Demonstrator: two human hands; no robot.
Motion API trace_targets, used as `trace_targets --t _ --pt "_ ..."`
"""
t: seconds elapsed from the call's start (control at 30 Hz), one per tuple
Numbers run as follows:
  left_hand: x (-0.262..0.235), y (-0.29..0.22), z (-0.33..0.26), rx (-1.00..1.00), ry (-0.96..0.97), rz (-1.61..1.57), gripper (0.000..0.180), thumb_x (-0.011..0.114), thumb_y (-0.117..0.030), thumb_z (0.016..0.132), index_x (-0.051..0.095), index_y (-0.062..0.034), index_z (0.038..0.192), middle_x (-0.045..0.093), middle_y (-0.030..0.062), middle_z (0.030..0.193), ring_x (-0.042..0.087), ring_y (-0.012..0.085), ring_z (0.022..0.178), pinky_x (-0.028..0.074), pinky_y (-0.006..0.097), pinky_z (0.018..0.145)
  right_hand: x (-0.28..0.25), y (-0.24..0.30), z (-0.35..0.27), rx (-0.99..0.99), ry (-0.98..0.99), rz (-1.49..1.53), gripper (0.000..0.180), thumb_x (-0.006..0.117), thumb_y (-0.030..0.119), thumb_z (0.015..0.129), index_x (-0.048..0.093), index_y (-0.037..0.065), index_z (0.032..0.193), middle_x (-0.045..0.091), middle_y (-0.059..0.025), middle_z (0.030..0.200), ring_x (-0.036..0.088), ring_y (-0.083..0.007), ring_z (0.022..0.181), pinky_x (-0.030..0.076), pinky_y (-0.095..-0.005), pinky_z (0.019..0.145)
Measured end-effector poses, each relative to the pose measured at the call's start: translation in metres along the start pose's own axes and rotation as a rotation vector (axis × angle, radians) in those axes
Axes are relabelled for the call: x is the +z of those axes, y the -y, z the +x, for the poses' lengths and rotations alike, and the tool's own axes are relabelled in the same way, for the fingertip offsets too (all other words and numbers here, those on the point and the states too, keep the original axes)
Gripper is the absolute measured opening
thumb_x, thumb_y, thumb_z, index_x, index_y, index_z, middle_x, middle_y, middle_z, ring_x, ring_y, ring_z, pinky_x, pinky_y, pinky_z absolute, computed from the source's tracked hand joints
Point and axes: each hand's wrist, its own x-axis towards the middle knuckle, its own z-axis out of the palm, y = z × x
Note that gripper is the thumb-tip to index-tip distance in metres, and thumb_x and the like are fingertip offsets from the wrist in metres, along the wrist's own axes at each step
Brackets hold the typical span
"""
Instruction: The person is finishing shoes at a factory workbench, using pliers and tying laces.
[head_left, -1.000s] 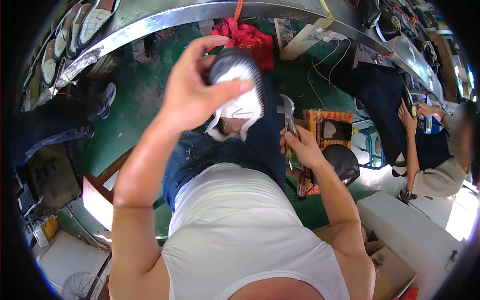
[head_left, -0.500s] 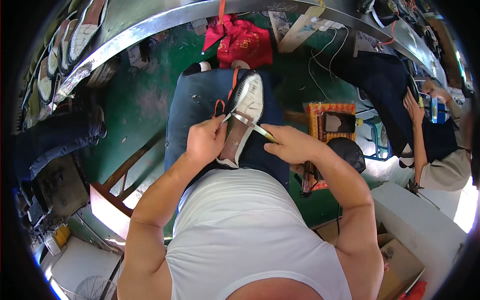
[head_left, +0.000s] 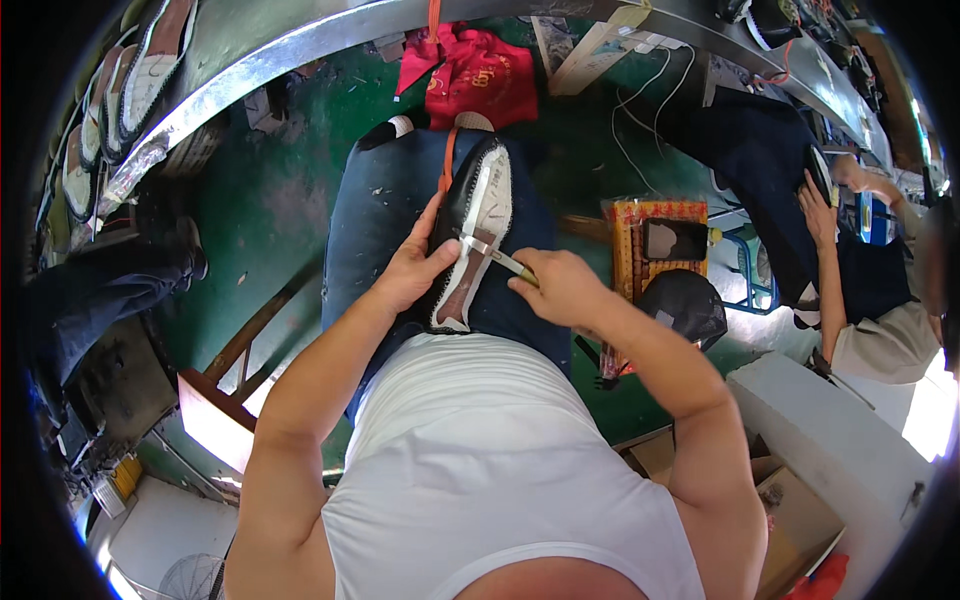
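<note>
A black shoe (head_left: 457,206) lies sole up along my thighs, toe away from me. Its sole (head_left: 491,199) is whitish at the front and brown toward the heel, with stitching around the edge. An orange strap (head_left: 447,163) runs over my leg beside the toe. My left hand (head_left: 409,268) grips the shoe's left side, fingers along the upper and thumb near the sole's edge. In my right hand (head_left: 562,287) is a hammer-like tool (head_left: 513,265) with a metal end and pale handle. Its metal end reaches across the sole's middle, close to my left thumb.
Shoes (head_left: 150,75) lie on the metal-edged bench (head_left: 270,75) at the far left. Red cloth (head_left: 485,85) hangs ahead. A patterned orange stand (head_left: 627,260) and a black round object (head_left: 682,308) are on my right. Another person's hand (head_left: 818,212) holds a shoe farther right.
My left hand has moved from near the sole's middle to the shoe's left side, its fingers now stretched along the upper. My right hand and the tool have shifted slightly left.
</note>
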Motion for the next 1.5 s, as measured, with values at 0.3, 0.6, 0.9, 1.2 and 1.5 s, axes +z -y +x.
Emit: trace_targets --t 0.3,0.6,0.9,1.2,1.5 --pt "0.005 0.009 0.009 0.065 -0.244 0.651 0.086 0.072 -0.026 0.088 0.022 -0.0131 0.157 0.039 0.0184 0.148 0.04 0.0311 0.137 0.033 0.036 0.112 -0.02 0.005 0.005 -0.099 -0.218 -0.301 0.029 0.063 0.02 0.09 0.062 -0.002 0.109 0.066 -0.0229 0.094 0.065 -0.0352 0.093 0.052 -0.0425 0.077" --pt "0.025 -0.005 0.001 0.308 -0.236 1.174 0.068 0.057 -0.022 0.094 0.027 -0.02 0.155 0.029 0.029 0.151 0.038 0.047 0.135 0.042 0.045 0.107 0.026 -0.016 0.01 0.214 0.003 0.565 0.026 0.067 0.026 0.091 0.063 0.0 0.091 0.064 -0.0088 0.074 0.062 -0.0153 0.071 0.049 -0.0322 0.055" --pt "0.042 -0.029 -0.001 0.053 -0.17 1.299 0.054 0.043 -0.031 0.099 0.033 -0.0318 0.152 0.029 0.0341 0.149 0.055 0.0502 0.116 0.05 0.049 0.096 -0.032 -0.03 0.038 0.136 -0.048 0.56 0.043 0.046 0.039 0.103 0.057 -0.003 0.102 0.066 -0.0072 0.079 0.065 -0.0138 0.064 0.05 -0.0299 0.054" --pt "0.038 -0.018 -0.005 0.069 -0.218 1.243 0.063 0.047 -0.03 0.099 0.021 -0.02 0.156 0.025 0.0321 0.153 0.051 0.0498 0.121 0.049 0.047 0.098 -0.033 -0.01 0.057 0.076 0.037 0.117 0.046 0.043 0.038 0.104 0.055 -0.002 0.085 0.061 -0.0114 0.069 0.063 -0.0208 0.06 0.05 -0.0352 0.059" --pt "-0.002 0.005 -0.025 0.039 -0.07 0.818 0.096 0.063 -0.024 0.093 -0.007 -0.0076 0.157 0.017 0.0259 0.159 0.025 0.0331 0.146 0.026 0.036 0.116 -0.018 0.012 0.024 0.106 0.073 -0.097 0.042 0.048 0.037 0.101 0.056 -0.004 0.097 0.065 -0.0282 0.087 0.063 -0.0461 0.086 0.049 -0.0527 0.076"
